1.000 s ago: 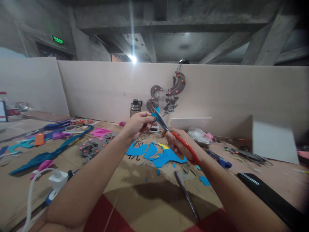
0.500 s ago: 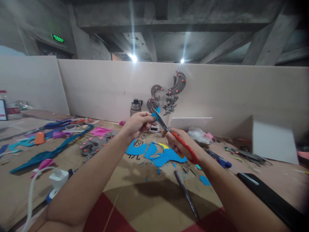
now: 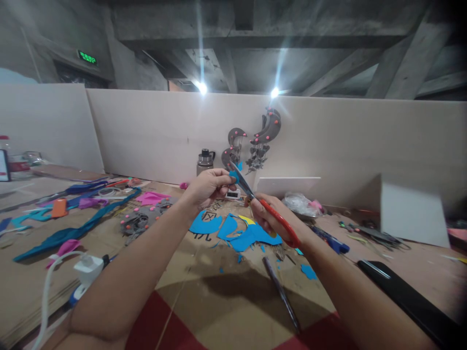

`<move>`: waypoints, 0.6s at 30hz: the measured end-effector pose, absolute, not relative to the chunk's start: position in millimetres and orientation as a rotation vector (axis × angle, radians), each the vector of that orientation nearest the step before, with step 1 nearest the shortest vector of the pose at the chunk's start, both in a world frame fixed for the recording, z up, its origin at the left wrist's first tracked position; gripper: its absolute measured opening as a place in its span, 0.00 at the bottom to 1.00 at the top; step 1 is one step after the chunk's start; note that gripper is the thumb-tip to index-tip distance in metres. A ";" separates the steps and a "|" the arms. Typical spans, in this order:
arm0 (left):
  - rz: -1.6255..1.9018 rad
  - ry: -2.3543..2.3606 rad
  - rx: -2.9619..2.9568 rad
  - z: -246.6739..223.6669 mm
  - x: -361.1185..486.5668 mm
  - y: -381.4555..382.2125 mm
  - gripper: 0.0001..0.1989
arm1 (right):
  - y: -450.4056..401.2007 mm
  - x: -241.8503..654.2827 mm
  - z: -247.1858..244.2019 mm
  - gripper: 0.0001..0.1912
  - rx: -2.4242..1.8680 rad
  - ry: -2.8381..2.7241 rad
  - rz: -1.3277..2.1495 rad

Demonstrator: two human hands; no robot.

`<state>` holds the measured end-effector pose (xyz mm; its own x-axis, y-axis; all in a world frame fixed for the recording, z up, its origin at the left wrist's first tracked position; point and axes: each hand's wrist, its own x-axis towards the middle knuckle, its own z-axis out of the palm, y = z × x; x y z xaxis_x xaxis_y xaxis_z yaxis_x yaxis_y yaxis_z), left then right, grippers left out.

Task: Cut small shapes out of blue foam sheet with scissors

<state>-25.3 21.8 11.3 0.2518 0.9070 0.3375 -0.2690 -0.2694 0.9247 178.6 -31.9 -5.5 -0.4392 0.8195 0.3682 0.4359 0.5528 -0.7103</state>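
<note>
Between the thumb and fingers of my left hand (image 3: 211, 187) is a small piece of blue felt-like sheet (image 3: 234, 176), held up over the table. My right hand (image 3: 268, 214) grips red-handled scissors (image 3: 279, 218), their blades pointing up and left against the blue piece. Below both hands, larger blue cut sheets (image 3: 242, 236) lie on the cardboard, with a yellow piece (image 3: 246, 220) among them and small blue scraps around. Nearer to me lies a dark pen-like stick (image 3: 280, 294). A blue flower-shaped scrap (image 3: 308, 271) rests by my right forearm.
Grey crescent mobiles with pink dots (image 3: 268, 127) hang before the white partition (image 3: 156, 131). A bottle (image 3: 205, 163) stands behind my left hand. Coloured strips, a grey dotted piece (image 3: 140, 221) and a white plug (image 3: 88, 268) lie left; a black phone-like slab (image 3: 404, 296) lies right.
Almost nothing differs. Both hands, the blue piece and the scissors keep nearly the same position, and the view has shifted very slightly.
</note>
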 end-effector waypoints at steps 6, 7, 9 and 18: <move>1.285 0.665 1.408 10.9 -27.2 21.7 0.10 | -26.9 180.3 -9.6 0.24 -1.015 -2.083 0.637; 1.283 0.664 1.408 10.9 -27.4 21.7 0.10 | -26.3 180.3 -10.2 0.24 -1.015 -2.080 0.637; 1.275 0.663 1.409 11.2 -27.5 21.6 0.11 | -25.5 180.4 -11.3 0.24 -1.015 -2.079 0.636; 1.256 0.673 1.399 12.3 -27.3 22.3 0.09 | -24.1 180.4 -13.9 0.23 -1.021 -2.073 0.638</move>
<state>-27.3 22.3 12.3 0.2802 0.9066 0.3156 -0.2391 -0.2525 0.9376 180.4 -24.1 -13.9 -0.4209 0.8195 0.3890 0.4592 0.5623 -0.6877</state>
